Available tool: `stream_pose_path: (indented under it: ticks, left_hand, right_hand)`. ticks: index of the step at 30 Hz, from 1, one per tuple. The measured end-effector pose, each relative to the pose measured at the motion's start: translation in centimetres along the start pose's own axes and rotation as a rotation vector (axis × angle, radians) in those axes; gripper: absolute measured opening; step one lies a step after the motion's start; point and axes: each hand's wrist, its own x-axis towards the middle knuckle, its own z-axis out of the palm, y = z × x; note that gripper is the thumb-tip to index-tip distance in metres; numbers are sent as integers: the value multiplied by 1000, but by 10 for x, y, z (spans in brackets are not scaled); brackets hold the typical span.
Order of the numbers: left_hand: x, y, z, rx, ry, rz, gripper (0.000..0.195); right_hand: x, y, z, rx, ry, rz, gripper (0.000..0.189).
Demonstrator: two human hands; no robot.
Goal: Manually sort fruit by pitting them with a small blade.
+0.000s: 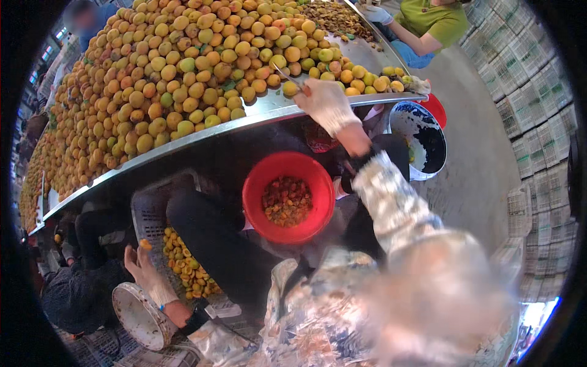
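Observation:
My right hand (323, 101), in a pale knitted glove, grips a small knife (288, 75) at the table's edge. Its blade points up and left over the apricots. A whole apricot (290, 88) rests on the metal just below the blade. Down at the left, my gloved left hand (151, 277) has its fingers apart. An orange apricot piece (145, 244) shows just beyond those fingertips. Beside this hand, a plastic crate (149, 206) with many apricot halves (183, 261) stands partly behind my leg. Between my knees, a red basin (254, 197) contains small brownish pieces (287, 202).
A large heap of apricots (183, 78) covers much of the metal table (270, 103). Brown pieces (339, 20) lie at its far end, near a co-worker (426, 27). A bucket (417, 140) stands at right, stacked crates (536, 114) beyond. A round, stained container (142, 316) sits lower left.

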Motion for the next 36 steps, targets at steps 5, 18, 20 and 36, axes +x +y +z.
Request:
stream_pose_path:
  ticks: [5, 18, 20, 36]
  left_hand:
    - [-18, 1, 6, -81, -159, -121, 40]
    - [-163, 129, 134, -621, -979, -159, 47]
    - [-185, 131, 141, -809, -1114, -223, 55]
    - [-234, 111, 112, -779, -1121, 43, 89]
  right_hand:
    - [89, 29, 80, -215, -238, -69, 34]
    - [-100, -70, -94, 1399, -531, 54, 49]
    - [-136, -76, -102, 1286, -406, 78, 50]
    - [-225, -85, -120, 1440, -584, 530, 32]
